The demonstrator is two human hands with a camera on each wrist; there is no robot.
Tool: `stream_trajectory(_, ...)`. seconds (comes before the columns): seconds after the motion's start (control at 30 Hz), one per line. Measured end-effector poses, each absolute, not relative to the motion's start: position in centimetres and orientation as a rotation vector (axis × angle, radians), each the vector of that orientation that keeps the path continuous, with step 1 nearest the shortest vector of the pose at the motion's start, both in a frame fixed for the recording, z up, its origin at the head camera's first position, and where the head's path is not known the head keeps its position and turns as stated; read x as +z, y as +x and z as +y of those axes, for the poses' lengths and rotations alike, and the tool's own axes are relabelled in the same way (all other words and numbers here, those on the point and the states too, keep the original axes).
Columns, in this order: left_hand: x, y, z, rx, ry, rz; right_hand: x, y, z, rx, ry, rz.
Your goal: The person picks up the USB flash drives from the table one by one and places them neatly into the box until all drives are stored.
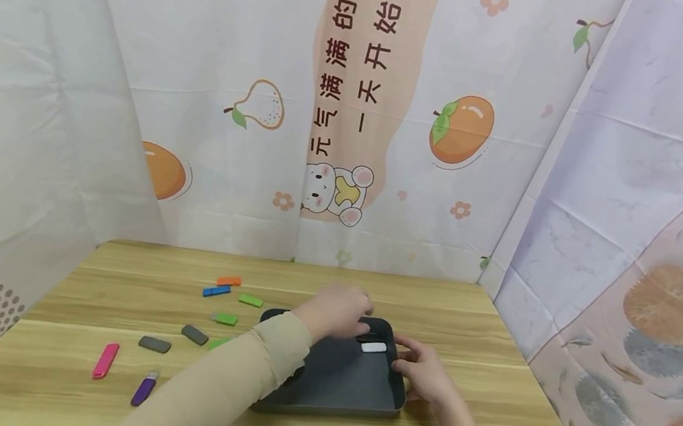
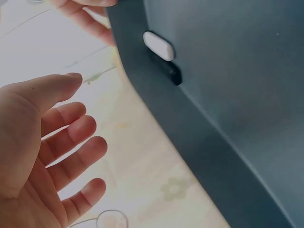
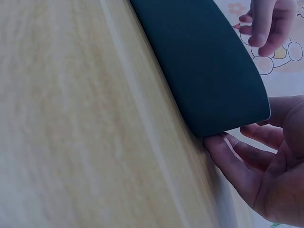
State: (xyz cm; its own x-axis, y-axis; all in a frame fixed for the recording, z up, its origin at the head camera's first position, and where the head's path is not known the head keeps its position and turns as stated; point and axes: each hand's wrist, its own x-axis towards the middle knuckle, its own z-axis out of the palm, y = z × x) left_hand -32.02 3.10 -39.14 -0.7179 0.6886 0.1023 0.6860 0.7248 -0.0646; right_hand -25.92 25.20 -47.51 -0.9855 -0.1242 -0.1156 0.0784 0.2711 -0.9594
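My left hand (image 1: 340,312) is over the far side of a dark grey tray (image 1: 345,412); in the left wrist view that hand (image 2: 57,137) has its fingers spread, holding nothing. My right hand (image 1: 429,377) grips the tray's right wall; in the right wrist view its fingers lie around the edge of the tray (image 3: 204,71). Inside the tray, near the far right corner, lies a white stick (image 1: 373,347) with a black stick (image 2: 174,75) beside it. Another dark thing in the tray is partly hidden by the left sleeve.
Left of the tray, small sticks lie on the wooden table (image 1: 454,303): orange (image 1: 229,281), blue (image 1: 216,291), green (image 1: 250,300), grey (image 1: 155,344), pink (image 1: 105,361) and purple (image 1: 144,388). The left sleeve covers part of the near table. Printed curtains stand behind and at the sides.
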Motion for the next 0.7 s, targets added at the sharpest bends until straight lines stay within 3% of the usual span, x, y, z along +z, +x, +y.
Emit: stream_trajectory(0.7,-35.7,-31.1,-3.4,-0.040,-1.050,-2.756,-47.6,-26.0,25.3,-1.801,-0.048,2.373)
